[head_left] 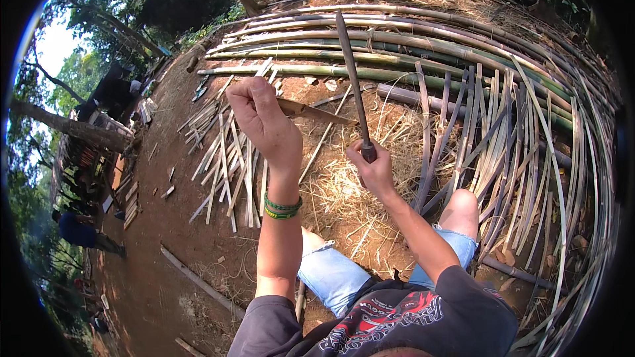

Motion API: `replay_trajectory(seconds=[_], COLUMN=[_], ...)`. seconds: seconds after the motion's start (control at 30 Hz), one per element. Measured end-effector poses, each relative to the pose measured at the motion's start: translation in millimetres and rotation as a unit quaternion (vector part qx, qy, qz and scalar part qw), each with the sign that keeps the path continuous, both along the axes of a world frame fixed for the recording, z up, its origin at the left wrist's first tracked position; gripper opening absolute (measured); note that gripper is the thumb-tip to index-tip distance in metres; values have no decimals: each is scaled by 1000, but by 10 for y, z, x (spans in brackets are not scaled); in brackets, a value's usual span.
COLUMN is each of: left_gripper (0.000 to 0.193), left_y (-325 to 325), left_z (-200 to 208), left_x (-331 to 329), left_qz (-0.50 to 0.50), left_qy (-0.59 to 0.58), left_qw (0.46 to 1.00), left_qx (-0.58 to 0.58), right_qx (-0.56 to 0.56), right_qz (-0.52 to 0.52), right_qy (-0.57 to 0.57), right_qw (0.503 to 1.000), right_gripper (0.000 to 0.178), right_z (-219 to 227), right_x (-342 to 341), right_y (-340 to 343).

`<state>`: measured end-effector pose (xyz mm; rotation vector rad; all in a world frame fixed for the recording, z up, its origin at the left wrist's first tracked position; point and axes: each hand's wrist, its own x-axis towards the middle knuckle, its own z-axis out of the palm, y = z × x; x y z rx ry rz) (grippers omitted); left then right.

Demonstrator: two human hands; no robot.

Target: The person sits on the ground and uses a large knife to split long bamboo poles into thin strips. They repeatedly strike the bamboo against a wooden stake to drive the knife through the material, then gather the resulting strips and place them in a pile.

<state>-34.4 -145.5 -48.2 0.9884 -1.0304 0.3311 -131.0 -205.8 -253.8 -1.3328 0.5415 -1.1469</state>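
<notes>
My left hand [266, 119] is raised in a fist around a knife [321, 115], whose brownish blade tapers to the right. The part of the knife inside the fist is hidden. In my right hand [376, 170] is a long, dark, narrow tool that looks like a file [353, 69], gripped by its dark handle and pointing up and away from me. The knife's tip lies close to the file's lower part; whether they touch I cannot tell.
Split bamboo strips [496, 139] lie in a heap at the right, shorter ones [228, 158] at the left. Whole bamboo poles [397, 59] stretch across the far side. Shavings [357, 192] cover the ground before my knees. A person [79, 230] is bent over at far left.
</notes>
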Motion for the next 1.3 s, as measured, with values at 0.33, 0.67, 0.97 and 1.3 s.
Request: replay_trajectory(seconds=[0.33, 0.67, 0.97, 1.3], left_gripper=[29, 33, 104, 74], left_y=[-241, 97, -262, -281], left_z=[101, -1899, -2689, -2269], left_x=[-438, -221, -215, 1312], left_qz=[-98, -147, -463, -285], left_qy=[-52, 395, 661, 683], left_qw=[987, 893, 582, 632], left_qx=[114, 159, 93, -230], right_qx=[-6, 15, 58, 217], right_qz=[80, -8, 45, 65], right_qy=[-168, -374, -447, -488], right_qw=[983, 927, 891, 843], right_gripper=[31, 33, 20, 39], right_z=[932, 1604, 2230, 2299], right_x=[93, -334, -1055, -1722], right_y=[-515, -645, -453, -1118])
